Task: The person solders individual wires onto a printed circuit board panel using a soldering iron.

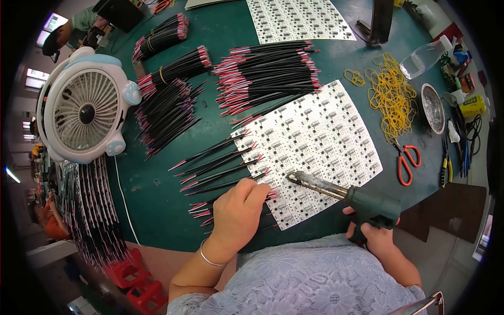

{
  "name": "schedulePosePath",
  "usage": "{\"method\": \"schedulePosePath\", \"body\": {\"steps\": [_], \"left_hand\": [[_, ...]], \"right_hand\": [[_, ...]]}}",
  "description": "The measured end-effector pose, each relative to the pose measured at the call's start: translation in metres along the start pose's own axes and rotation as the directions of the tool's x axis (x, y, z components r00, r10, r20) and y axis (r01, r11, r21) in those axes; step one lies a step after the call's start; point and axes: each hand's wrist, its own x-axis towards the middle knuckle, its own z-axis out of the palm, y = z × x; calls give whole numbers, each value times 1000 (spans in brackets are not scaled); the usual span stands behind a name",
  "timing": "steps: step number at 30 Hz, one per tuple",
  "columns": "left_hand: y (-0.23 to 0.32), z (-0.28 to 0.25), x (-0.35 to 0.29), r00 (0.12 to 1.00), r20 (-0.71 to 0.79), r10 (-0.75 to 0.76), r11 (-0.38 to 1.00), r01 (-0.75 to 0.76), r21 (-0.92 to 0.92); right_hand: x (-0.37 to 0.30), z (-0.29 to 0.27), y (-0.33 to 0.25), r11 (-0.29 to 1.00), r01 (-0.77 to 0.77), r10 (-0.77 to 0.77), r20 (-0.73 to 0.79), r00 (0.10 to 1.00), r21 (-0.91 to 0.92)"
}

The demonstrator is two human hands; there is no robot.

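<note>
A white circuit board panel (320, 139) covered in small dark parts lies on the bench in front of me. Black-sleeved wires (218, 155) with red and white ends reach its left edge in a row. At the lower part of that edge, my left hand (236, 212) is closed in a pinch on a wire, whose held part is mostly hidden by the fingers. My right hand (377, 237) grips the handle of a dark green soldering gun (373, 206). The gun's long metal nose points left over the panel, its tip near the panel's middle, apart from the left hand.
Loose wires (268, 76) and tied wire bundles (176, 68) lie beyond the panel. A white fan (86, 113) stands left. Yellow rubber bands (391, 97), red-handled scissors (405, 161), a metal bowl (433, 108) and a clear bottle (426, 56) lie right. Another person sits far left.
</note>
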Motion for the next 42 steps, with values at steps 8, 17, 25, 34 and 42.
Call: {"method": "schedulePosePath", "body": {"steps": [8,17,25,34,42], "left_hand": [[-1,-3,0,996,-5,94,995,-94,43],[-5,1,1,978,-134,159,987,-155,44],[-3,9,-3,986,-111,122,992,-120,28],[-2,4,0,988,-66,137,990,-134,48],[-4,6,1,988,-56,144,988,-141,54]], "right_hand": [[1,5,-7,934,120,-97,84,992,-338],[4,9,-15,914,161,-131,105,986,-373],[1,-4,-4,482,437,-313,317,895,-759],[5,0,-9,561,376,-258,276,926,-737],[4,-1,-9,551,397,-246,312,918,-734]]}}
